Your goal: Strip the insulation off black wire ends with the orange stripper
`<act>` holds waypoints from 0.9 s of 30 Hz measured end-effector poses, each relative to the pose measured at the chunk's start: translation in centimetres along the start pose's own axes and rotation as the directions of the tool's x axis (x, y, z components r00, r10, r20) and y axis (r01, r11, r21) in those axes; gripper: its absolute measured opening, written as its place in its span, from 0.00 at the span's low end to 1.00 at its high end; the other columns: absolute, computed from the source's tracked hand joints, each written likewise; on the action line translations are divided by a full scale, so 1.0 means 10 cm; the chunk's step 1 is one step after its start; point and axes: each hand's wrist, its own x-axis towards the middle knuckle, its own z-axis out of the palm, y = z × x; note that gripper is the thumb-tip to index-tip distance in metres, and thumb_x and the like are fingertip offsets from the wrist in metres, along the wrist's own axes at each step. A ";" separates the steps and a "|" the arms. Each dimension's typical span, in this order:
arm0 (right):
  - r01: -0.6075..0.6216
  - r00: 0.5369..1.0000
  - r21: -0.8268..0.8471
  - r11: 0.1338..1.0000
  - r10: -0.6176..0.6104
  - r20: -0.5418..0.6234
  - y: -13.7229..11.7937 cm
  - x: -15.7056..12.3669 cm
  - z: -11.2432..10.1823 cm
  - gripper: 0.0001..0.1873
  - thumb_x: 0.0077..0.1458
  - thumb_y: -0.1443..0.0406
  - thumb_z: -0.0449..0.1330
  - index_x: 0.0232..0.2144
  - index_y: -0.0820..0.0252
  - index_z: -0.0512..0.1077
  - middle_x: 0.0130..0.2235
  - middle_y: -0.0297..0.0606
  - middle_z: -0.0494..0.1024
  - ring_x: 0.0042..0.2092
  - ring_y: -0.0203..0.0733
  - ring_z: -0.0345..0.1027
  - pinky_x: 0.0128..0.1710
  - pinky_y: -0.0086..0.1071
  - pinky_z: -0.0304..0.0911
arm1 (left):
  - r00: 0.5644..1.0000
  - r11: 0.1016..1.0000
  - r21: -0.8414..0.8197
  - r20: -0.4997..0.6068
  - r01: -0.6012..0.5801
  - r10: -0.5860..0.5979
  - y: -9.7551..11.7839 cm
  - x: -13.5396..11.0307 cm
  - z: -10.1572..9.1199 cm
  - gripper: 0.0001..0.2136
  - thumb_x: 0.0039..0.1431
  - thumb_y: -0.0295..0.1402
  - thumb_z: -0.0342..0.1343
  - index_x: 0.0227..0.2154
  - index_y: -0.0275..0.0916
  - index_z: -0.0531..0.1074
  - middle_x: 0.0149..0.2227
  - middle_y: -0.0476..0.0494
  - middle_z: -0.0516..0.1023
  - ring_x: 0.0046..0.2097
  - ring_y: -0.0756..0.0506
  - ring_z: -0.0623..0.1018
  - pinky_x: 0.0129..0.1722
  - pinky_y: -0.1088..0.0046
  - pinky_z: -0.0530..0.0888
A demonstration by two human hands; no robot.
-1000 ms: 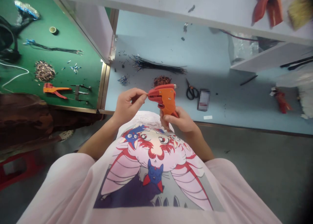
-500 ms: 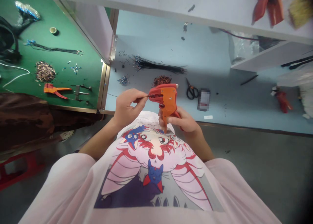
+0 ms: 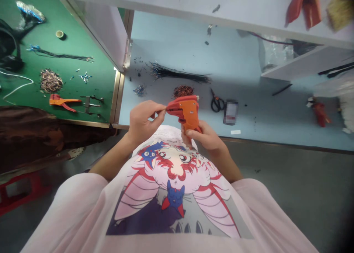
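My right hand (image 3: 208,137) is wrapped round the handles of an orange and red wire stripper (image 3: 189,112), held up in front of my shirt with its jaws pointing left. My left hand (image 3: 144,121) is closed in a pinch at the mouth of those jaws, on a thin dark wire (image 3: 166,109) that shows only as a sliver. Just beyond the tool lies a heap of copper-coloured wire scraps (image 3: 183,90), partly covered by it. Farther back, a bundle of black wires (image 3: 182,75) lies across the blue table (image 3: 226,54).
Scissors (image 3: 217,101) and a phone (image 3: 231,112) lie right of the stripper. Small blue-tipped pieces (image 3: 139,90) lie to the left. A white shelf (image 3: 177,4) spans the back. On the green table (image 3: 102,79) rests another wire stripper (image 3: 62,101); a person's dark sleeve (image 3: 33,138) is nearby.
The stripper's handles have come closer together in my right hand, and its head has dipped slightly left. My left hand has shifted a little left with it, still pinching at the jaws.
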 end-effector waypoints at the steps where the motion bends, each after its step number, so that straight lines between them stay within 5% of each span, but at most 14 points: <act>1: -0.002 1.000 -0.001 1.000 0.002 -0.009 0.01 0.00 0.00 0.13 0.60 0.58 0.56 0.30 0.62 0.64 0.19 0.28 0.66 0.19 0.30 0.60 0.20 0.26 0.58 | 1.000 1.000 -0.001 0.002 0.006 -0.006 0.00 0.00 0.00 0.04 0.56 0.28 0.55 0.28 0.39 0.73 0.24 0.51 0.75 0.25 0.54 0.68 0.28 0.77 0.67; 15: -0.033 0.999 0.151 0.988 0.028 0.038 0.04 0.01 -0.02 0.16 0.55 0.57 0.61 0.39 0.64 0.67 0.28 0.36 0.72 0.26 0.34 0.68 0.24 0.28 0.66 | 0.999 1.000 -0.008 -0.040 -0.002 0.001 -0.01 -0.01 0.01 0.04 0.56 0.27 0.55 0.28 0.39 0.73 0.25 0.50 0.77 0.27 0.54 0.72 0.30 0.77 0.70; 27: -0.057 0.996 0.230 0.972 0.041 0.077 0.04 -0.03 -0.05 0.17 0.55 0.59 0.62 0.42 0.65 0.67 0.31 0.38 0.74 0.28 0.36 0.71 0.25 0.30 0.70 | 0.951 0.939 0.214 -0.093 -0.271 0.296 -0.09 -0.03 0.00 0.03 0.53 0.26 0.57 0.30 0.40 0.71 0.26 0.50 0.78 0.28 0.51 0.73 0.29 0.74 0.68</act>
